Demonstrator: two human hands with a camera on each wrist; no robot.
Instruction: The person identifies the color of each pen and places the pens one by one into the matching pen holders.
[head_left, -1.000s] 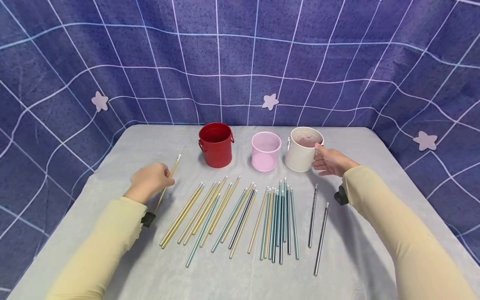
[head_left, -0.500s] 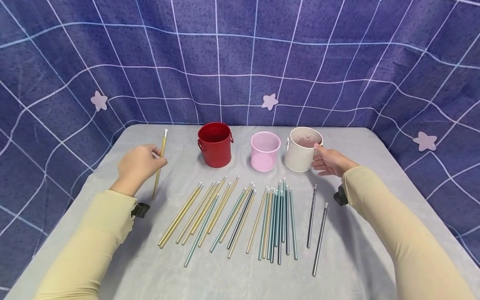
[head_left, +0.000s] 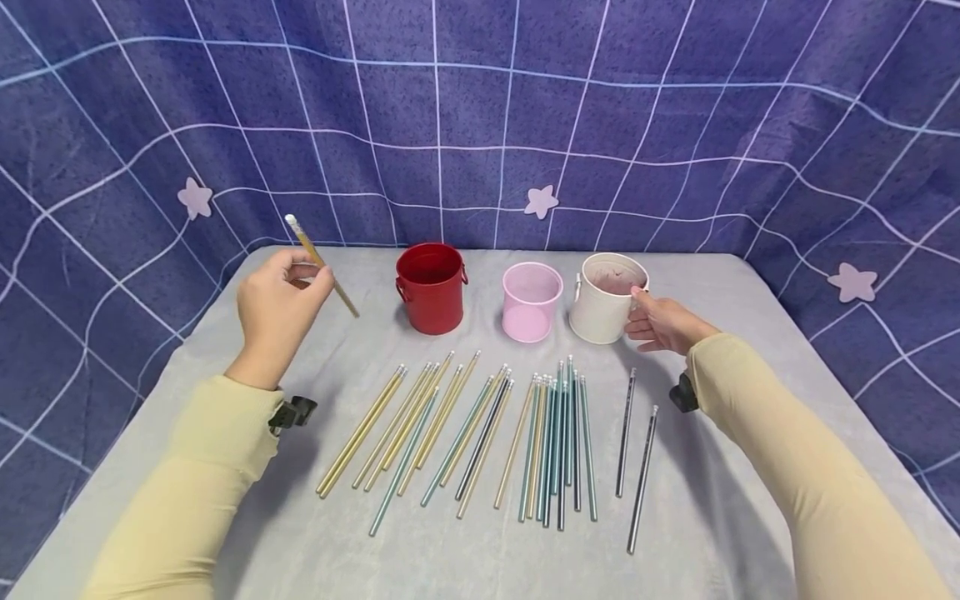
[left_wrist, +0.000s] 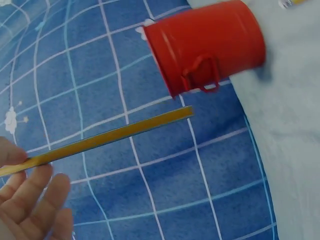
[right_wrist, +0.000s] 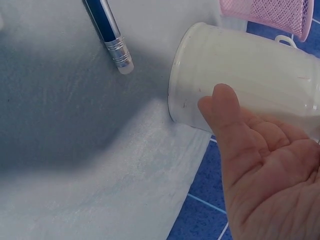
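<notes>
My left hand [head_left: 281,304] pinches a gold pencil [head_left: 342,296] between thumb and fingers, raised left of the red bucket [head_left: 431,296]. Its eraser end tilts up and left; the other end slants down toward the bucket. In the left wrist view the pencil [left_wrist: 120,136] reaches out from the fingertips, below the red bucket [left_wrist: 215,45]. My right hand [head_left: 663,321] holds the cream bucket [head_left: 596,317] at its right side, thumb at the rim, fingers along the outer wall. The right wrist view shows those fingers against the cream bucket [right_wrist: 245,70].
Between the two buckets stands a pink mesh cup [head_left: 529,312]. Gold, teal and dark pencils [head_left: 555,442] lie in a loose row across the grey cloth [head_left: 315,550]. Two dark pencils [head_left: 642,479] lie apart at the right. A blue gridded curtain [head_left: 480,108] hangs behind.
My left hand has lifted the gold pencil up and away from the table, and turned it so its lower end points right toward the red bucket. The right hand stays at the cream bucket.
</notes>
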